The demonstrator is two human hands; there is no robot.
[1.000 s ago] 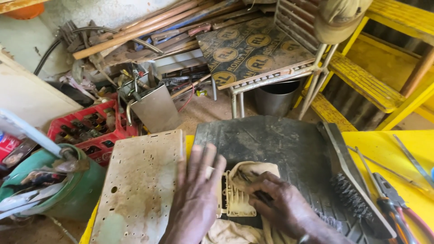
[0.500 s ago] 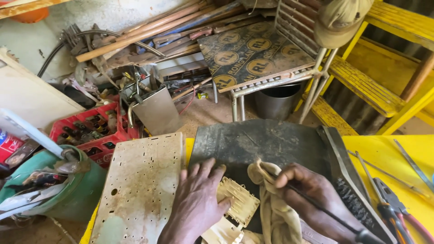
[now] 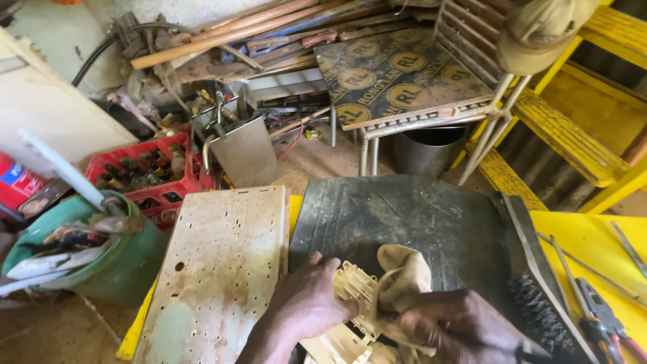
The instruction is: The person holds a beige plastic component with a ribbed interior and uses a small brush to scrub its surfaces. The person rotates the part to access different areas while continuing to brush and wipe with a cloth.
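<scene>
My left hand grips a cream plastic grille-like part and holds it tilted over a dark rubber mat. Bunched in my right hand is a tan cloth, which presses against the part's right side. Both hands are at the bottom centre of the head view, close together and touching through the cloth. More cream plastic shows under my hands, partly hidden.
A stained perforated cream panel lies left of the mat on a yellow table. A wire brush and pliers lie to the right. On the floor stand a green bucket, a red bottle crate, a metal bin and a chair.
My left hand has gone from lying flat on the plastic part to gripping and lifting it. My right hand has drawn the cloth up against the part.
</scene>
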